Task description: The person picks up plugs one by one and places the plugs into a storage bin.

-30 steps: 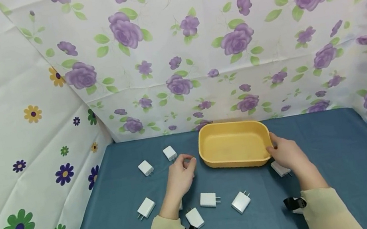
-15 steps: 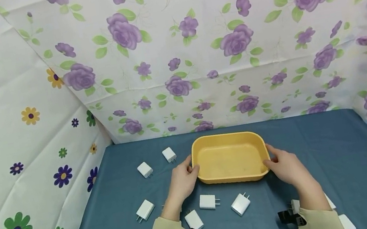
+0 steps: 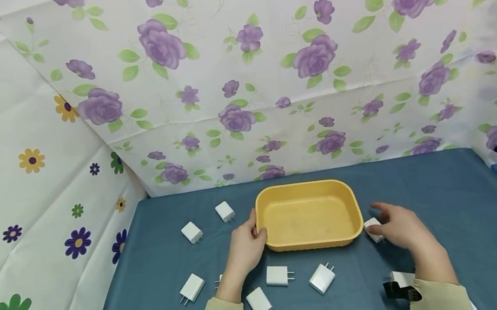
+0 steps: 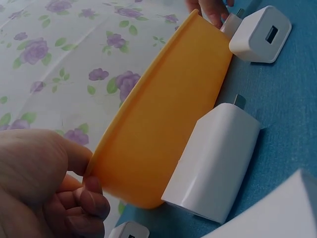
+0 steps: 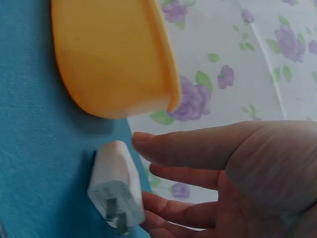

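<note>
A yellow plastic tray [image 3: 308, 216], with nothing inside, stands on the blue cloth near the back. My left hand [image 3: 244, 246] grips its left rim between thumb and fingers; the left wrist view shows the thumb and curled fingers at the rim [image 4: 91, 161]. Off the tray's right end, my right hand [image 3: 401, 228] is apart from the tray. Beside it lies a white charger plug [image 3: 372, 224]. In the right wrist view, the thumb is above this charger plug [image 5: 114, 168] and the other fingers lie along its far side, loosely extended; whether they touch it is unclear.
Several more white charger plugs lie scattered: two at back left [image 3: 225, 211], one farther left [image 3: 192, 288], others in front of the tray [image 3: 322, 278]. Another charger plug [image 3: 402, 278] is partly hidden by the right wrist camera. A flowered curtain [image 3: 234, 69] rises behind the table.
The tray has come nearer and slightly left. My left hand took hold of its left rim; my right hand let go of the right end and moved beside a charger plug.
</note>
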The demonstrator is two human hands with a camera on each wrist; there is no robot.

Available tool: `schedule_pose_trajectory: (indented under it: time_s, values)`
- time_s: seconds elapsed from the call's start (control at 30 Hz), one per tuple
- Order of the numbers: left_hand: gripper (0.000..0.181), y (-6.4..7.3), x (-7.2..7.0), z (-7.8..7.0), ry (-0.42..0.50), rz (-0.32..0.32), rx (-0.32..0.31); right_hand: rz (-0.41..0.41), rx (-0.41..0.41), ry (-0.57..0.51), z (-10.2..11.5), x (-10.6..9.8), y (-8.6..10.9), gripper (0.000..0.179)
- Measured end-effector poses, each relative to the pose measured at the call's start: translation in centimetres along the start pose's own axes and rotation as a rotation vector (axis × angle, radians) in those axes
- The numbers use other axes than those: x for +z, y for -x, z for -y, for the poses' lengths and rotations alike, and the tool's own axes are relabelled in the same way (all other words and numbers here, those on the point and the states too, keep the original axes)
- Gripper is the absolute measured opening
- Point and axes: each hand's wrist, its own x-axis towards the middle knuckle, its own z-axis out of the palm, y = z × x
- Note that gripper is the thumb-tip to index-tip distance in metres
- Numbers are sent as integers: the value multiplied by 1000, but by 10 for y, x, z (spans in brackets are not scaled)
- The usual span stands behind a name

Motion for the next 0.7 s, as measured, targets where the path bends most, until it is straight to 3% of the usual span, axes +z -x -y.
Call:
schedule_pose_trajectory:
  time_s: [0.23, 0.7]
  values:
    - [59, 0, 1, 1, -1, 10, -9, -12, 17, 10, -2, 12, -6, 67]
    - [58, 0, 2, 3, 15, 9, -3, -14, 17, 4, -3, 12, -5, 56]
